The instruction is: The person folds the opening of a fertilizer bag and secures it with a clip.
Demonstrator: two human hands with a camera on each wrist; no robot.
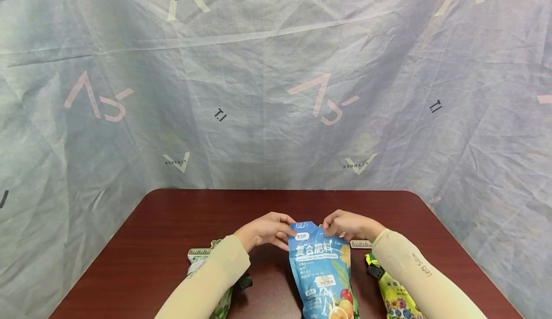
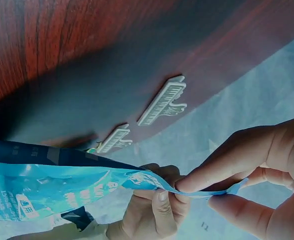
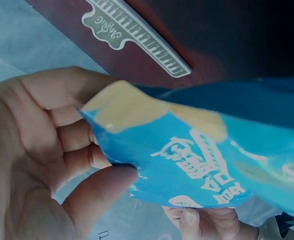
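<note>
A blue printed fertilizer bag (image 1: 321, 276) stands upright near the table's front, fruit pictured low on its face. Its top edge is held at both sides. My left hand (image 1: 271, 230) pinches the upper left corner between thumb and fingers. At the other corner, my right hand (image 1: 351, 224) pinches the film, its thumb on the printed face in the right wrist view. Seen edge-on in the left wrist view, the bag's top (image 2: 202, 193) is pressed flat and thin. Behind the bag lies a keyboard-shaped clip (image 2: 162, 102), marked "Music" in the right wrist view (image 3: 137, 35).
Another keyboard clip (image 1: 361, 244) lies right of the blue bag, near a yellow flower-printed bag (image 1: 398, 295). On the left, a green-and-white bag (image 1: 222, 307) sits partly hidden by my sleeve, with a keyboard clip (image 1: 200, 252) by its top. Grey cloth (image 1: 258, 94) hangs behind the table.
</note>
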